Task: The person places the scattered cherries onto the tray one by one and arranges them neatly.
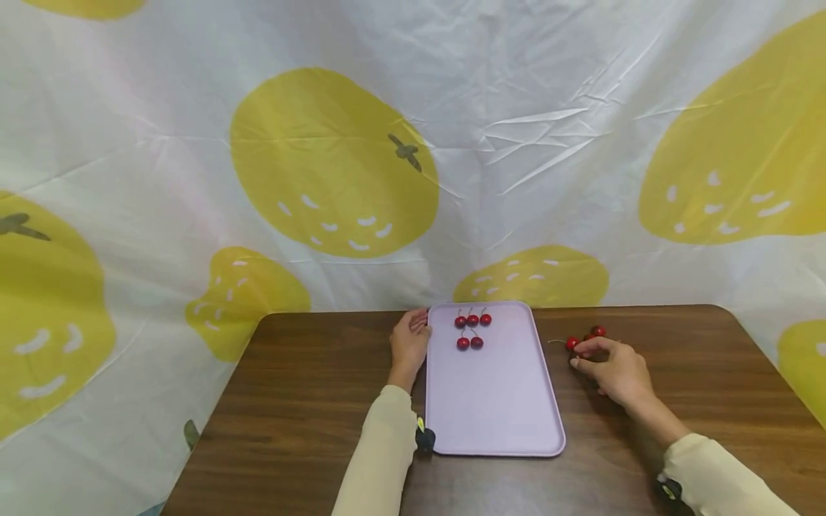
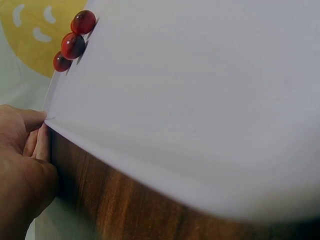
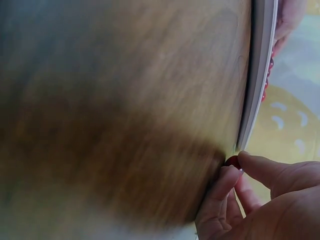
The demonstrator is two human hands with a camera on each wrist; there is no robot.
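Sleeves: two cream sleeves came in from the near edge of the worktop (image 1: 310, 401), one on each side of the tray (image 1: 497, 408).
Tray: pale lilac, lying flat and lengthwise away from the person, its far end close to the worktop's back edge.
Left hand: the left hand (image 1: 409, 344) rested against the tray's far-left rim, fingers (image 2: 37, 137) curled at the edge; judged to be steadying the tray so it would not slide.
Cherries on tray: five red cherries (image 1: 472, 330) sat at the far end, three in a row and two just behind them toward the person, lined up in order rather than heaped.
Loose cherries: a few more cherries (image 1: 594, 334) lay on the bare wood just right of the tray.
Right hand: the right hand (image 1: 613, 369) was down on the worktop among them, thumb and forefinger grip pinched on one cherry (image 3: 232, 161), clenched on it rather than released.
Backdrop: a white sheet with yellow fruit shapes (image 1: 332, 161) hung behind.
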